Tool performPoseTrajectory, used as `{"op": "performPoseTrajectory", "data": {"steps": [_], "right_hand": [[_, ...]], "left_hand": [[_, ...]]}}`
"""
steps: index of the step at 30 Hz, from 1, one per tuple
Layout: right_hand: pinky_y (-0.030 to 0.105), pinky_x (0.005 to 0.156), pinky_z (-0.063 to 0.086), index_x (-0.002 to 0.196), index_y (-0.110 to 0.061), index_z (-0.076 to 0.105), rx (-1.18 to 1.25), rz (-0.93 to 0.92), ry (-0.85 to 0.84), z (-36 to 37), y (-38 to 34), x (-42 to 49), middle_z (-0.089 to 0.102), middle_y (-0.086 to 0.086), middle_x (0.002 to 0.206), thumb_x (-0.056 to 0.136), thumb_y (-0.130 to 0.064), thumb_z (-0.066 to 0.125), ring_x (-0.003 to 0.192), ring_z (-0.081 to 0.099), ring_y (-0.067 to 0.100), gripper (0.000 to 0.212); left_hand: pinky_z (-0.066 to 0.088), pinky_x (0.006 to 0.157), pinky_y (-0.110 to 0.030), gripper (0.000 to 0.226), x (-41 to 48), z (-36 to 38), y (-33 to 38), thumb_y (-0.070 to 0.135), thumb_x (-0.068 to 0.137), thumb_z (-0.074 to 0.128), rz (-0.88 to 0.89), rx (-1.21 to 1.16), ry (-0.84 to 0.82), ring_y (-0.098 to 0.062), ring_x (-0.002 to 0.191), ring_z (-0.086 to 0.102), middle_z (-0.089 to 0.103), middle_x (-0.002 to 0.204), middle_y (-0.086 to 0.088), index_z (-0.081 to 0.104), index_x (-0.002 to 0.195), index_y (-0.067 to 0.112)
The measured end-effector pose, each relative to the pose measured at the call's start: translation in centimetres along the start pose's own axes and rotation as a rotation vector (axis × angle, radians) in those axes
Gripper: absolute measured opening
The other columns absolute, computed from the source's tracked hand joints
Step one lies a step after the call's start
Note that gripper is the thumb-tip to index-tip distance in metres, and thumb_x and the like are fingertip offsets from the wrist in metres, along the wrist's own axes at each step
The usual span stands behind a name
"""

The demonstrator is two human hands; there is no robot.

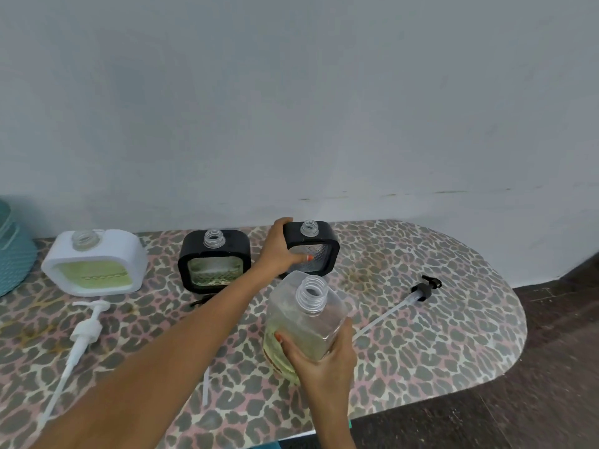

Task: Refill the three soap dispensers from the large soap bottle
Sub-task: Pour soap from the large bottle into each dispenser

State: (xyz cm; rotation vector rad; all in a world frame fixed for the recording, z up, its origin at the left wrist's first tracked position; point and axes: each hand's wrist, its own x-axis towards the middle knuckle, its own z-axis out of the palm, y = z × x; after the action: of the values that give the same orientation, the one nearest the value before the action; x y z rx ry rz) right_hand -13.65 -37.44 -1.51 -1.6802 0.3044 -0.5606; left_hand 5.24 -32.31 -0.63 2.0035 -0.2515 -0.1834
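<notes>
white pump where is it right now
In the head view the white pump lies flat on the left side of the table, just in front of the white dispenser.

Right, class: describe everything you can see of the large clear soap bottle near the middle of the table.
The large soap bottle is clear plastic, square-shouldered, with a ribbed screw neck that is open, no cap or pump on it. Yellow-green soap fills only its lower part, by a reddish label. It is in front of the right-hand black dispenser. The right hand grips its lower body; whether its base touches the table cannot be told.
</notes>
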Motion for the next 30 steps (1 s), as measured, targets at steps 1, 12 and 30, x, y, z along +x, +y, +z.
{"op": "performPoseTrajectory", "data": {"steps": [1, 12, 30], "right_hand": [[0.016, 0.079, 0.051, 0.101, -0.037, 0.047, 0.001, 0.004, 0.002, 0.0, 0.1, 0.0, 0.062, -0.017, 0.1, 0.042, -0.074, 0.073, 0.094, 0.06, -0.002, 0.074], [0.003, 0.071, 0.046, 0.093, -0.036, 0.046, 0.023, 0.016, -0.014, -0.2, -0.5, 0.0, 0.06, -0.015, 0.096, 0.041, -0.053, 0.075, 0.09, 0.058, -0.009, 0.062], [0.021, 0.079, 0.049, 0.097, -0.04, 0.045, -0.064, -0.081, -0.055, -0.3, -1.3, -0.2, 0.055, -0.018, 0.102, 0.057, -0.029, 0.085, 0.092, 0.056, -0.005, 0.058]], "left_hand": [[0.037, 0.085, -0.024, 0.075, -0.1, -0.1, 0.1, 0.006, 0.065, 0.08, 0.008, 0.004, 0.02, -0.023, 0.111, 0.05, 0.049, 0.122, -0.01, 0.038, 0.127, 0.007], [0.046, 0.085, -0.029, 0.059, -2.2, -2.6, 4.9, 0.01, 0.064, 0.08, 0.172, -0.083, 0.175, -0.018, 0.101, 0.054, 0.056, 0.113, -0.006, 0.047, 0.113, 0.012], [0.047, 0.077, -0.016, 0.058, -14.7, -16.2, 4.5, 0.019, 0.061, 0.083, 0.248, -0.042, 0.239, -0.007, 0.091, 0.059, 0.058, 0.096, 0.015, 0.047, 0.106, 0.027]]}}
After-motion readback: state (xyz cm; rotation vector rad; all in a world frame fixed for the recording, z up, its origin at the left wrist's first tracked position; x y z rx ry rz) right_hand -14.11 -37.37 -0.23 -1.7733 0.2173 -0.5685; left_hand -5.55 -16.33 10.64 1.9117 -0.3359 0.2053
